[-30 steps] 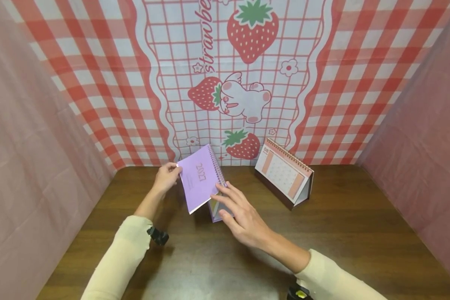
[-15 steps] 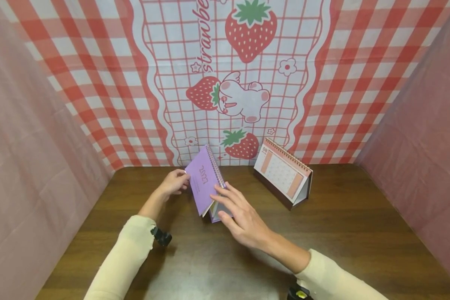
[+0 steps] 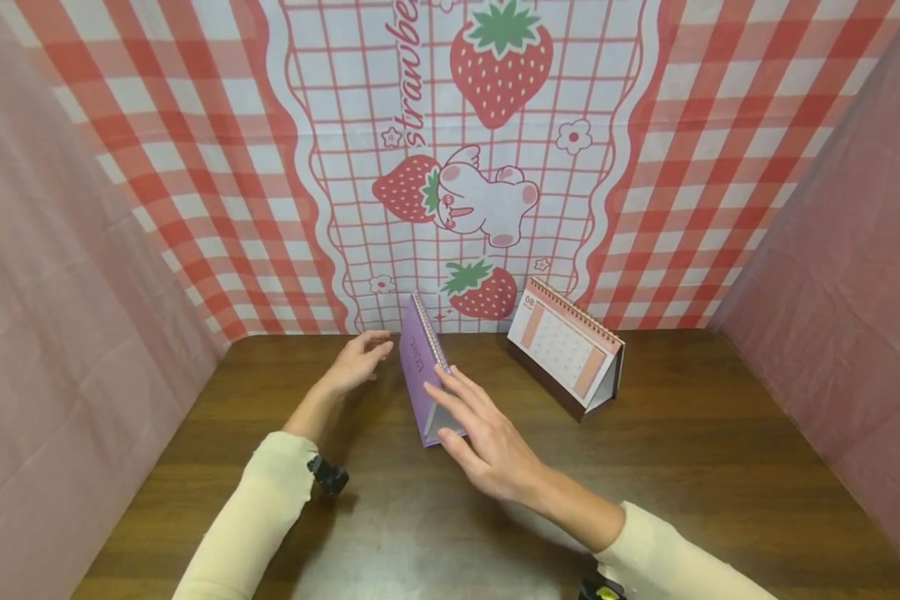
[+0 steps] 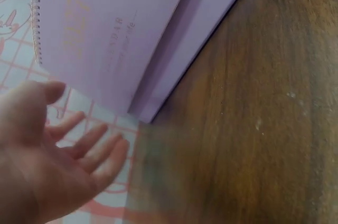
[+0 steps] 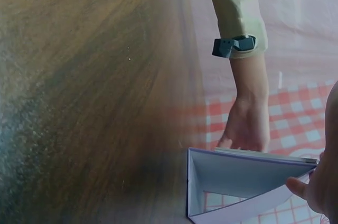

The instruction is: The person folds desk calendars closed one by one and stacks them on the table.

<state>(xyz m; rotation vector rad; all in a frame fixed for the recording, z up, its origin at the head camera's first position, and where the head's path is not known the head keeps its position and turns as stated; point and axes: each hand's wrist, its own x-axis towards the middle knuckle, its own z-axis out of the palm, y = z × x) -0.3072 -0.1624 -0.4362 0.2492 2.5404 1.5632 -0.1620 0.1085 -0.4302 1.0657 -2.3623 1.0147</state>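
Observation:
A purple spiral-bound desk calendar (image 3: 420,367) stands upright as a tent on the wooden table, its cover lying against the front panel. My left hand (image 3: 356,362) hovers just left of it, apart from the cover. In the left wrist view the fingers of the left hand (image 4: 68,155) are loosely bent and hold nothing. My right hand (image 3: 487,437) steadies the calendar's near end, fingers by the spiral and thumb against the back panel. The right wrist view shows the hollow triangular base (image 5: 232,182) side-on, with the right thumb (image 5: 298,187) at its top; the other right fingertips are hidden there.
A second desk calendar (image 3: 566,346), white and pink with an 08 page, stands to the right on the table (image 3: 682,467). Behind is a red checked strawberry cloth (image 3: 487,200). Pink curtains (image 3: 840,275) hang at both sides.
My left hand has brought the purple cover down to the right against its panel, then let it go. The right hand has stayed in place at the calendar's near end.

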